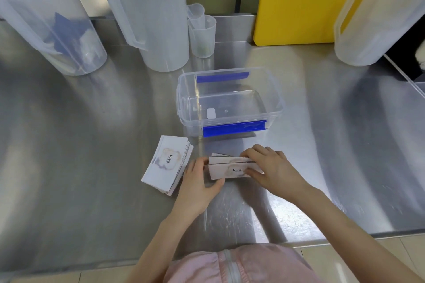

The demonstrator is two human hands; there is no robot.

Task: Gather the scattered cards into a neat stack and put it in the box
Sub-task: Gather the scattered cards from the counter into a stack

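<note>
A bundle of white cards [226, 167] printed "love" stands on its long edge on the steel table, tilted toward me. My left hand [200, 181] clasps its left end and my right hand [273, 167] its right end. A second pile of the same cards [166, 163] lies flat and slightly fanned just left of my left hand. Behind the cards sits the clear plastic box [274, 89] with blue clips, open and holding no cards.
Large translucent jugs [151, 14] stand along the back left, with small measuring cups [202, 34] beside them. A yellow board [299, 2] leans at the back right next to another jug [377, 20]. The steel table [92, 145] ends in a front edge near my body.
</note>
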